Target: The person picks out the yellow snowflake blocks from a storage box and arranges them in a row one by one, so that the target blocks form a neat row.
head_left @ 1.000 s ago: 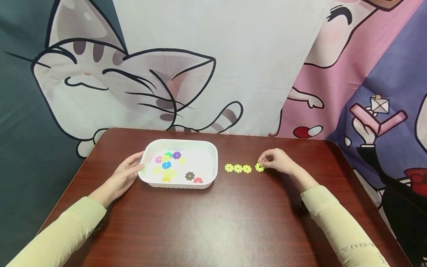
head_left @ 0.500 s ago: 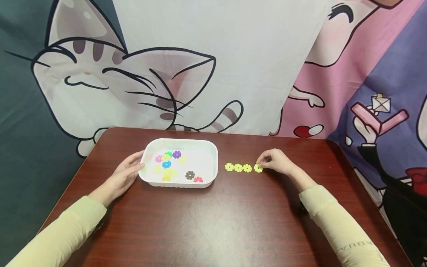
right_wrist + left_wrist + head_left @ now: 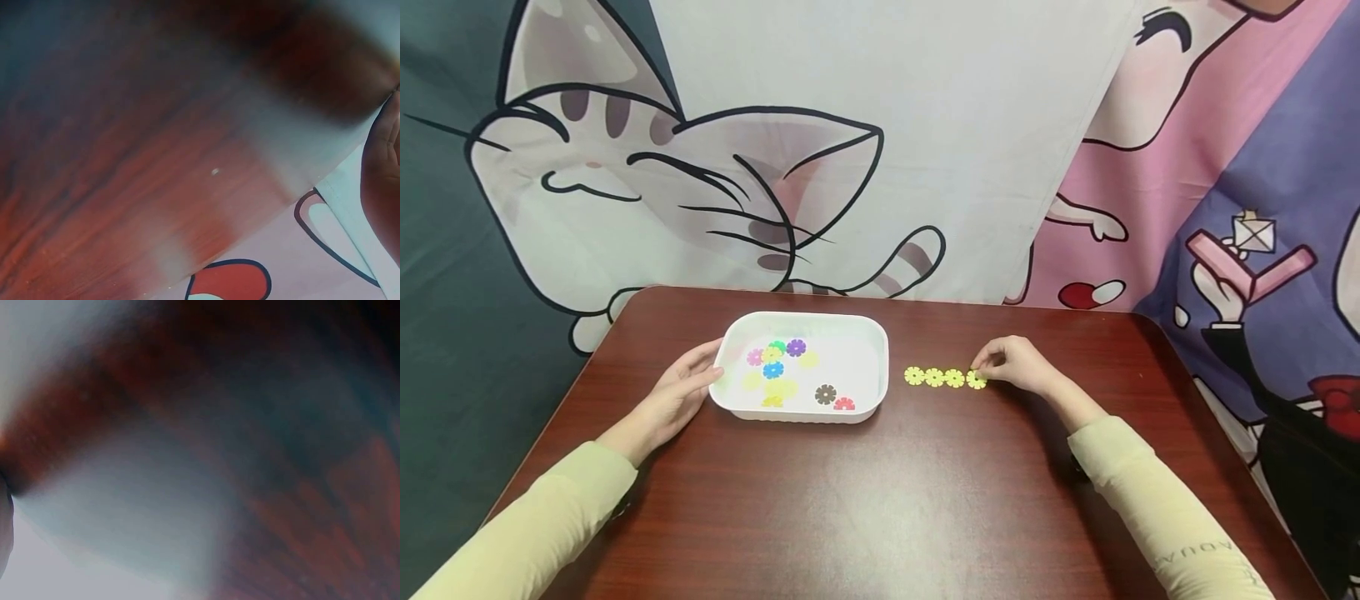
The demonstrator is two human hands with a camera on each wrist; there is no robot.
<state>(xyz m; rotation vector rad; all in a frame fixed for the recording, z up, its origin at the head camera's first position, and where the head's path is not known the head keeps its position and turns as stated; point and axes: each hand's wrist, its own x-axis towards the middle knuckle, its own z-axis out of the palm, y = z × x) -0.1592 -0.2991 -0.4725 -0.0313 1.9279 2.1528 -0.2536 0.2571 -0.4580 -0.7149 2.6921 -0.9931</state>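
A white tray (image 3: 874, 367) holds several flower-shaped discs, among them a blue disc (image 3: 772, 369), a purple disc (image 3: 796, 347) and a dark brown disc (image 3: 825, 394). The left hand (image 3: 676, 395) grips the tray's left rim, thumb on the edge. Right of the tray lies a row of yellow discs (image 3: 934, 377). At the row's right end the right hand (image 3: 1019, 365) pinches another yellow disc (image 3: 976, 380), very close to the row; whether they touch I cannot tell. In the right wrist view only part of the right hand (image 3: 382, 181) shows.
The brown table (image 3: 865, 500) reaches back to a hanging cloth (image 3: 985, 150) printed with cartoon figures. A dark shape (image 3: 1307, 483) stands past the table's right edge. The left wrist view is mostly blurred.
The right hand has moved slightly left with its yellow disc, narrowing the gap to the row. The left hand and the tray have stayed in place.
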